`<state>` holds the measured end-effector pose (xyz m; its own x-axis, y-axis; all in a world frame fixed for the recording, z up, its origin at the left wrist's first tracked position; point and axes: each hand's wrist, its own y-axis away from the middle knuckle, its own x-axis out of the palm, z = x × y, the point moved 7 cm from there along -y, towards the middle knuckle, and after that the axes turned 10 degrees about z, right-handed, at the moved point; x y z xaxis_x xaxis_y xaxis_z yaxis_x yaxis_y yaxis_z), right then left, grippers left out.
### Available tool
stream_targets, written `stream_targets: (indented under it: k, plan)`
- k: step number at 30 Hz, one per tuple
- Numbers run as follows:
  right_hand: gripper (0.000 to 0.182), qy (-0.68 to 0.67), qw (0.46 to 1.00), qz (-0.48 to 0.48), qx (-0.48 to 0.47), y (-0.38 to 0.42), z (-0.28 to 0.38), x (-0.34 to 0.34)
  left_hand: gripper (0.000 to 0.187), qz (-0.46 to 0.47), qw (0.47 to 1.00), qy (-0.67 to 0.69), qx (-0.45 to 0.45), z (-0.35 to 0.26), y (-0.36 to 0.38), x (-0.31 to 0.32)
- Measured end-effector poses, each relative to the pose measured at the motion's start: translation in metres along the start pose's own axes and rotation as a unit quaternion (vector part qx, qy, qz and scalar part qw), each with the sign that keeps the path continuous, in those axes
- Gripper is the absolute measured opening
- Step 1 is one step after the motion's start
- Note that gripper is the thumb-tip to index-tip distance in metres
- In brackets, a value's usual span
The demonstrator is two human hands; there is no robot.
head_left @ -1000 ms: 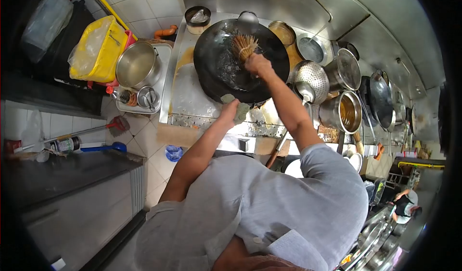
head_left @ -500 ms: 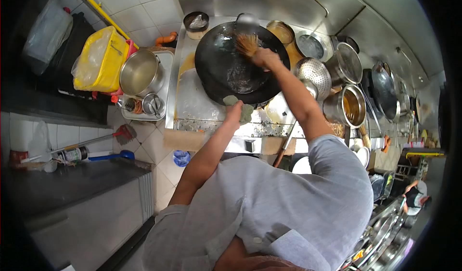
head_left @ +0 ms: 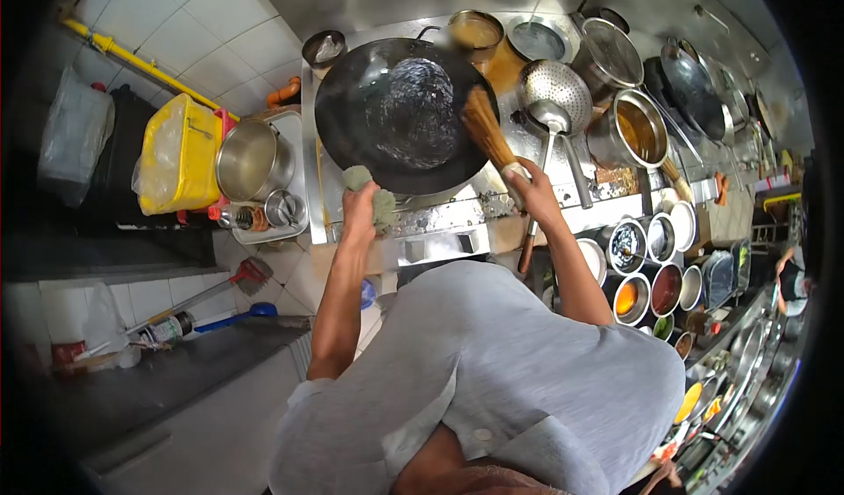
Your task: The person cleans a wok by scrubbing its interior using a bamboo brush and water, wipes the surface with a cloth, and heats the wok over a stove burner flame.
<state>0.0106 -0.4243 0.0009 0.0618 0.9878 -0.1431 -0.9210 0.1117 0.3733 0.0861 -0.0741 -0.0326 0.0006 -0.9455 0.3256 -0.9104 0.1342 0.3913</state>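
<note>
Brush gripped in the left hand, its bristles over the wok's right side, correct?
Wrong hand: the head view shows the brush in the right hand; the left hand holds a cloth. The bristles are over the right side of the wok.

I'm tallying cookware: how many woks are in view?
2 visible: the large black wok by the left hand, and a second wok farther right along the stove. More may be hidden behind that one.

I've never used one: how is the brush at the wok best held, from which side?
Likely best: grip the brush by its narrow near end, coming from the near side, where the right hand holds it; the bristles widen toward the wok.
</note>
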Motion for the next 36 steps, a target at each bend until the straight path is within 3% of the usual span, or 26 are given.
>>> stream_targets:
  k: [5,11,13,24,26,30,32,34,35,36]
  plan:
    - [0.055,-0.119,0.991,-0.068,0.003,0.031,-0.017,-0.01,0.011,0.012,0.997,-0.064,0.027,-0.019,0.006,0.003]
    - [0.055,-0.149,0.988,-0.05,0.007,0.015,-0.017,0.014,0.018,-0.004,0.984,-0.149,0.096,-0.048,0.013,0.034]
    - [0.058,-0.156,0.987,-0.038,0.011,0.007,-0.015,0.024,0.025,-0.052,0.966,-0.201,0.157,-0.063,0.018,0.041]
    - [0.072,-0.111,0.993,-0.015,-0.04,-0.049,0.008,0.063,0.036,-0.115,0.876,-0.39,0.259,-0.092,0.037,0.087]
    - [0.079,-0.075,0.994,-0.005,-0.083,-0.065,0.011,0.075,0.031,-0.099,0.864,-0.391,0.301,-0.094,0.053,0.104]
    - [0.091,-0.04,0.997,0.054,-0.031,-0.066,0.014,0.103,0.038,-0.091,0.848,-0.42,0.311,-0.078,0.068,0.109]
    - [0.097,-0.05,0.996,0.058,-0.049,-0.054,0.021,0.108,0.039,-0.08,0.838,-0.424,0.334,-0.074,0.072,0.11]
    - [0.099,0.153,0.97,0.076,-0.172,-0.02,0.049,0.115,0.04,-0.085,0.842,-0.414,0.334,-0.071,0.072,0.104]
    - [0.099,0.188,0.963,0.146,-0.124,0.002,0.059,0.114,0.041,-0.091,0.847,-0.402,0.336,-0.069,0.071,0.103]
    - [0.094,0.266,0.941,0.14,-0.155,0.008,0.049,0.115,0.041,-0.086,0.848,-0.401,0.336,-0.067,0.067,0.101]
